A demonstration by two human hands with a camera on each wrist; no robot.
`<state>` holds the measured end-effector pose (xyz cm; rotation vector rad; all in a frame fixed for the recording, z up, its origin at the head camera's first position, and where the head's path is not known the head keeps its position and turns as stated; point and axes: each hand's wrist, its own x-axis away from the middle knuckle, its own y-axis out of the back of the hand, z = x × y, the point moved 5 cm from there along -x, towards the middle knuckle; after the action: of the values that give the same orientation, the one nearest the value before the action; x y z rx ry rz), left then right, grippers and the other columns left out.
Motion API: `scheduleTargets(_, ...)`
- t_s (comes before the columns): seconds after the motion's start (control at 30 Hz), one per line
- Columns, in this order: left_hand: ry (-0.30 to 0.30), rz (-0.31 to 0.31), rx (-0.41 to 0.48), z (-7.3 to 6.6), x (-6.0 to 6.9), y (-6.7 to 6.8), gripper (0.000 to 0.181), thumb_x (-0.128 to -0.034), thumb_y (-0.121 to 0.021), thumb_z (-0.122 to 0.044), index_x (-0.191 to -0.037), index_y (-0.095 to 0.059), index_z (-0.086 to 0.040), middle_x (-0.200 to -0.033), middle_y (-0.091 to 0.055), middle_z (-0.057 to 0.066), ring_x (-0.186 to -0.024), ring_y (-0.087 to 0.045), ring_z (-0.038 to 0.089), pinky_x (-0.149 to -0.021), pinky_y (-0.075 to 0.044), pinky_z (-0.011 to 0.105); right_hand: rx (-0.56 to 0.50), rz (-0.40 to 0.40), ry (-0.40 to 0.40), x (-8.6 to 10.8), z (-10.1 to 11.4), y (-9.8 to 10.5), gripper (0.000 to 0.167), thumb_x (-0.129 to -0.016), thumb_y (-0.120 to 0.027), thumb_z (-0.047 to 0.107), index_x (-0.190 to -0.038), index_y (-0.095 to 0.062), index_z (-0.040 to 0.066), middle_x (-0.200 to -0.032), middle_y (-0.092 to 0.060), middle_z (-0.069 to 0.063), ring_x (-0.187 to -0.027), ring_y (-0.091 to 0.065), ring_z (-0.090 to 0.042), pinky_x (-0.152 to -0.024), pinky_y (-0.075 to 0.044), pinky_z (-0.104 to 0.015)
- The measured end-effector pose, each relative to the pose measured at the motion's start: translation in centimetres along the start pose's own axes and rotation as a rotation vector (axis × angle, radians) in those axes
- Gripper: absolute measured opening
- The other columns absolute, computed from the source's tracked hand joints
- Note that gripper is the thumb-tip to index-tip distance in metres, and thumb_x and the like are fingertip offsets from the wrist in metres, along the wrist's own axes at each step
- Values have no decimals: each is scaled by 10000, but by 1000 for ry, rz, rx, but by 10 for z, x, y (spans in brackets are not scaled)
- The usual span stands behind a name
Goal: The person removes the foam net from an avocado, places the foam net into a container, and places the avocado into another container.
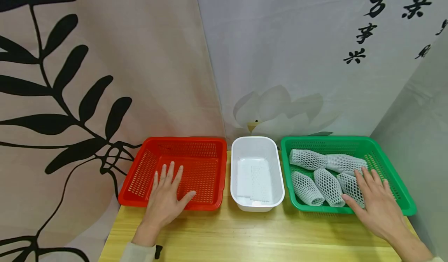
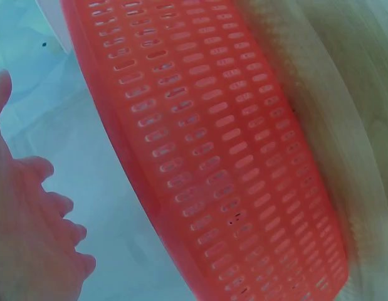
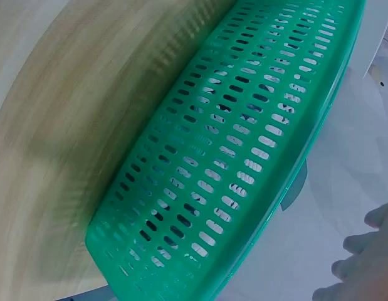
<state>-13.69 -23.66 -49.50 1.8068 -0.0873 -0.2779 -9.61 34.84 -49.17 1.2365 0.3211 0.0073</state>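
My left hand (image 1: 165, 201) hovers over the front of a red perforated basket (image 1: 224, 172), fingers spread and straight, holding nothing. In the left wrist view that hand (image 2: 37, 232) is above the basket's rim, apart from it. My right hand (image 1: 378, 205) is over the front right of a green basket (image 1: 399, 184), its fingers extended and holding nothing. Several white foam net sleeves (image 1: 308, 159) lie in the green basket; the hand partly hides one foam net sleeve (image 1: 351, 188). The right wrist view shows the hand (image 3: 363, 260) beyond the green rim.
Between the two baskets stands a white plastic tub (image 1: 257, 205). All three containers sit on a light wooden table (image 1: 252, 234) against a cloth backdrop (image 1: 168, 79) printed with dark leaves. Another cloth side panel (image 1: 420, 137) borders the right.
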Motion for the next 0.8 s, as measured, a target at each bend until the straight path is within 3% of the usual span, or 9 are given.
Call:
scheduleTargets(0.4,-18,-20,35,-12,0,4,948,-971,-577,-679,-1669,-252,-125,-1740,-75,162,-1598,-1,391,-1260,7,593,18,20,22,-10,11,-2,875,-1037,-620,425,-1638,-192,-44,-1687,-132,-315,-1589,32,-410,-1228,130,-588)
scheduleTargets(0.8,-67,-115,73,-26,4,5,929,-953,-661,-593,-1666,-280,-134,-1735,-139,164,-1588,-113,408,-1272,-33,555,-24,40,46,-26,31,-12,901,-1030,-629,449,-1650,-175,-22,-1681,-172,-315,-1565,-120,-473,-1254,62,-561)
